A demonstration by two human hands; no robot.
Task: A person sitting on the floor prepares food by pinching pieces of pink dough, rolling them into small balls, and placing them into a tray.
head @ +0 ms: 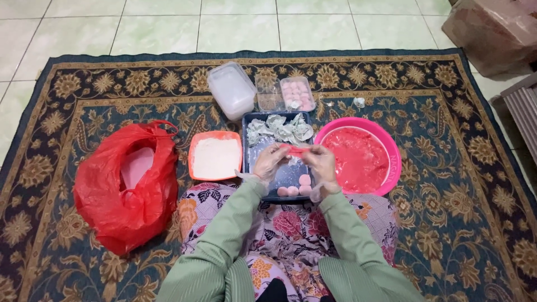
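Note:
Both my hands wear thin clear plastic gloves and meet over a dark blue tray [249,141]. My left hand [271,161] and my right hand [320,162] together pinch a stretched piece of pink-red dough [296,149] between their fingertips. Several pink dough balls [296,187] lie at the near end of the tray. Crumpled clear plastic wrappers [279,130] fill its far end. Right of the tray stands a pink basin [391,146] smeared with red dough. An orange square container of white flour [215,156] stands to the left.
A red plastic bag [126,187] lies on the patterned carpet [458,184] at the left. Beyond the tray are a clear lidded box [231,89] and a clear container with pink balls [297,93]. A brown cardboard box [492,33] sits at the far right corner.

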